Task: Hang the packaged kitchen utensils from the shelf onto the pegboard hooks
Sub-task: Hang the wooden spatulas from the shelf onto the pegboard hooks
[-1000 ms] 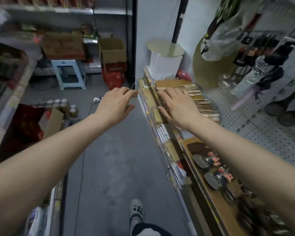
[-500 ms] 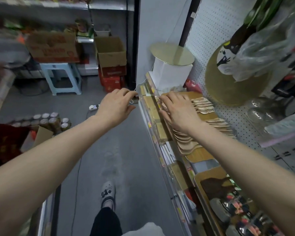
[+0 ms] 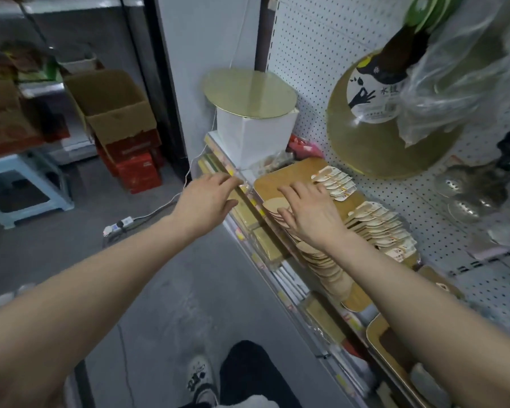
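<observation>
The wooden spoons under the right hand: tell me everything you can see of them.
The wooden spoons are pale, flat-looking pieces with rounded bowls and printed card tags on their handles. They lie overlapped in a fanned row on a wooden board on the shelf, bowls toward the aisle, tags toward the pegboard. The right hand rests on the row, fingers spread. A smaller fan lies just beyond the fingertips.

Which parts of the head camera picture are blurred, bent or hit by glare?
In the head view, the left-side boxes are smeared by blur; the pegboard lines bow from wide-angle distortion; glare whitens the plastic bag; the right hand and wooden spoons look fairly sharp.
</observation>
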Action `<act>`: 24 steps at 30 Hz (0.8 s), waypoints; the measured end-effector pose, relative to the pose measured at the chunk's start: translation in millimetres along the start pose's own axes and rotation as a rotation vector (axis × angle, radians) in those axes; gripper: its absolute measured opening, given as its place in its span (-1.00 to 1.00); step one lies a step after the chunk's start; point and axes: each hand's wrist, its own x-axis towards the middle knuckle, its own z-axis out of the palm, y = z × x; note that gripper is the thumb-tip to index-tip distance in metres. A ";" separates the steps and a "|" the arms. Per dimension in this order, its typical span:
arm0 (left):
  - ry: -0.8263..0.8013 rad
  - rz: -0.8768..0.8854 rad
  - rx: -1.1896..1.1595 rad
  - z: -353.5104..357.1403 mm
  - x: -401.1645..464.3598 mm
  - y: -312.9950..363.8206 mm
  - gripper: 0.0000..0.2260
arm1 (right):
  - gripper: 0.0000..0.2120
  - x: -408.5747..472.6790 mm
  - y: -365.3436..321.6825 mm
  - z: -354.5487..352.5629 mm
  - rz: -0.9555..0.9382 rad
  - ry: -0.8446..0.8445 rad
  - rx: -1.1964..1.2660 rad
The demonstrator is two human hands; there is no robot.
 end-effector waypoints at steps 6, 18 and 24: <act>-0.105 0.126 -0.063 55.0 77.4 -12.1 -0.62 | -0.61 17.9 41.6 52.9 0.193 -0.044 0.041; -0.394 0.257 -0.137 221.1 251.8 -8.0 -0.61 | -0.68 78.3 166.2 205.8 0.515 -0.143 0.207; -0.471 0.251 -0.232 300.5 317.3 -2.3 -0.62 | -0.67 101.5 211.5 268.9 0.708 -0.225 0.270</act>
